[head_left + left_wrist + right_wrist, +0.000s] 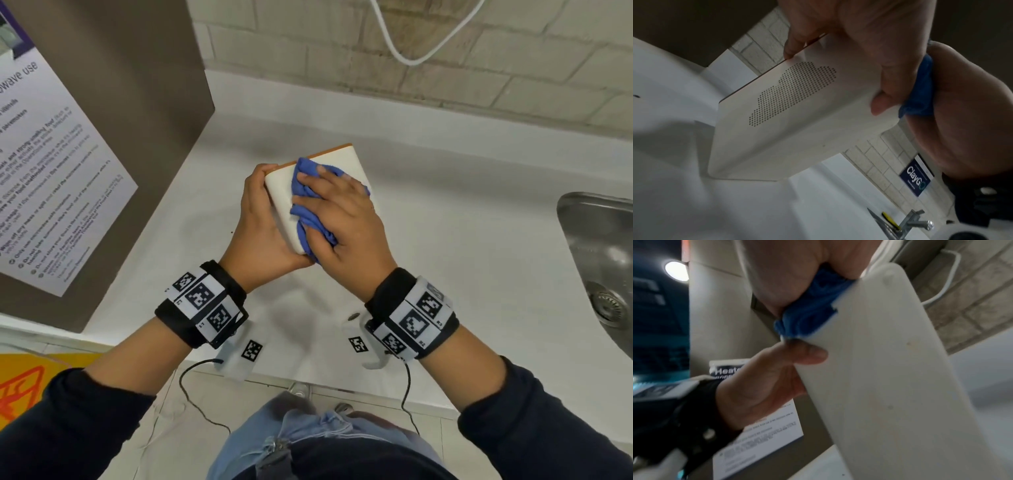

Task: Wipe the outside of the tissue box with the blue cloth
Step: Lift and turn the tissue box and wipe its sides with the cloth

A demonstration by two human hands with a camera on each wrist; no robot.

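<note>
The white tissue box (337, 168) with an orange-brown edge stands tilted on the white counter (445, 240). My left hand (263, 219) grips its left side, thumb on the near face and fingers wrapped round the perforated side (797, 91). My right hand (342, 219) lies on the upper face and presses the crumpled blue cloth (308, 202) against it, fingers spread over the cloth. In the right wrist view the blue cloth (809, 311) bunches under my palm against the tissue box (890, 369). In the left wrist view the cloth (918, 92) shows at the box's near corner.
A brown cabinet with a printed notice (51, 154) stands close on the left. A steel sink (603, 260) lies at the right, with a tap (914, 222). A tiled wall (445, 51) with a hanging white cable (411, 51) runs behind the counter.
</note>
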